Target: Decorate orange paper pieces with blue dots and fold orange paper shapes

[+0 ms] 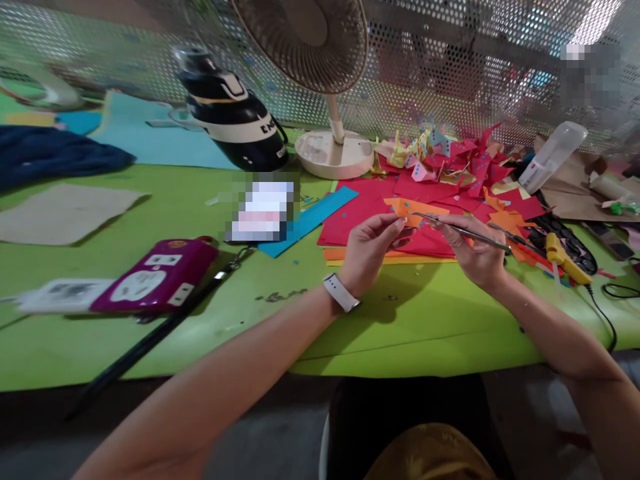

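My left hand (pixel 373 247) pinches a small orange paper piece (pixel 395 205) dotted with blue. In my right hand (pixel 475 253) is a pair of thin metal tweezers (pixel 467 232), held like a pen, with the tip at the orange piece. Whether the tip grips anything is too small to tell. Both hands are just over a stack of red paper sheets (pixel 345 223), with orange sheets (pixel 335 256) showing along its near edge. A white watch band (pixel 341 293) is around my left wrist.
Folded paper shapes (pixel 470 160) pile up behind the red sheets. A yellow glue gun (pixel 567 260) with its cord lies at the right. A fan (pixel 335 155), a black bottle (pixel 245 130), a phone (pixel 263 212) and a purple power bank (pixel 160 277) stand or lie to the left.
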Demonstrator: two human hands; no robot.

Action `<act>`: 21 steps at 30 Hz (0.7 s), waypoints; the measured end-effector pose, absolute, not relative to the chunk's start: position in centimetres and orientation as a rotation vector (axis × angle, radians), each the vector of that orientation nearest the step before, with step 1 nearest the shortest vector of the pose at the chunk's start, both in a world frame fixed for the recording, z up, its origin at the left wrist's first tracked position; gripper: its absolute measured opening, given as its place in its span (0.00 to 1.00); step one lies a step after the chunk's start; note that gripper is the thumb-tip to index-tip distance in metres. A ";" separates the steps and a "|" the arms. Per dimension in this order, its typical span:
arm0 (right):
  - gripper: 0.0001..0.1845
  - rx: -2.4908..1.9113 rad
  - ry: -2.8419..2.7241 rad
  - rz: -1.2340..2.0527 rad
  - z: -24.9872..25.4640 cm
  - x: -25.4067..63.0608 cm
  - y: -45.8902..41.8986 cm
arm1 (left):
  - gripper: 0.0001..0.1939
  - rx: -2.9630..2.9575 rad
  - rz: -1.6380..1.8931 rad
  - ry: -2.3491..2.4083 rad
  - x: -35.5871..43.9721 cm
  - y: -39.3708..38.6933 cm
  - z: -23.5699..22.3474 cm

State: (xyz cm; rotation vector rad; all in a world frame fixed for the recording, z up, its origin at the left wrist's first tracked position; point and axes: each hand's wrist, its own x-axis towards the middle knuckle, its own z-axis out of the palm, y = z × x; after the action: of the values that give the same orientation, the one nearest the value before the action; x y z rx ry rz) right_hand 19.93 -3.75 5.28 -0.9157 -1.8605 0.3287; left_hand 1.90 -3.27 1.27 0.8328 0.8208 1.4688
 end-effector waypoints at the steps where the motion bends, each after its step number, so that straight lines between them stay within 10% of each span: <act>1: 0.08 -0.902 -1.860 0.324 5.3 19.9 -3.7 | 0.16 0.837 1.469 0.819 1.9 -3.3 1.3; 21: 0.08 -0.694 -1.900 0.048 4.5 20.1 -3.1 | 0.20 0.904 1.460 0.845 2.0 -3.4 1.2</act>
State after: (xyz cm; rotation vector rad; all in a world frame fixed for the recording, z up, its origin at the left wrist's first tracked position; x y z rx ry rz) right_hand 20.07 -3.10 4.48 -0.6936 -1.9004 0.0477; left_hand 2.00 -3.42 1.20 0.9039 0.8452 1.4601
